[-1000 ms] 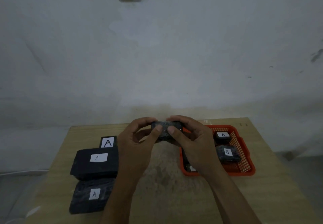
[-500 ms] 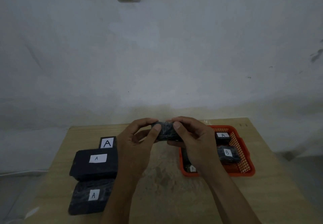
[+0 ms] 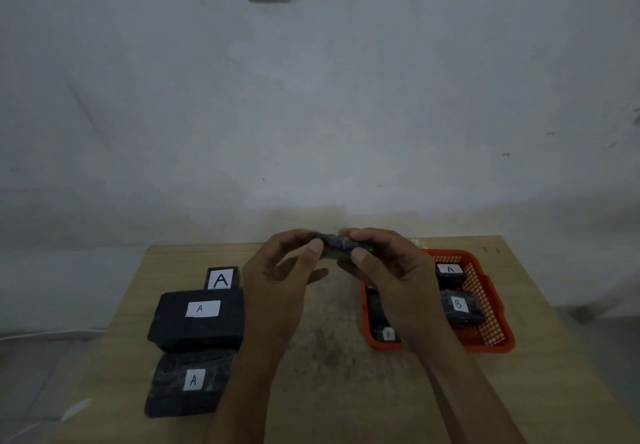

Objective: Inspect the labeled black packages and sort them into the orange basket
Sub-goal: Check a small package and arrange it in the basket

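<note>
Left hand (image 3: 277,280) and right hand (image 3: 391,277) pinch 1 black package (image 3: 334,247) between fingertips above the table (image 3: 329,357), beside the basket (image 3: 485,305).

The left hand (image 3: 277,284) and the right hand (image 3: 394,280) are up together, fingers and thumbs pinching closed.

Single head view, worn above the near edge of the table (image 3: 332,391), facing forward and slightly down toward the wall (image 3: 311,97). Wide angle: wall fills the upper half, table the lower. Both hands sit close, centre frame; no second view to overlap
</note>
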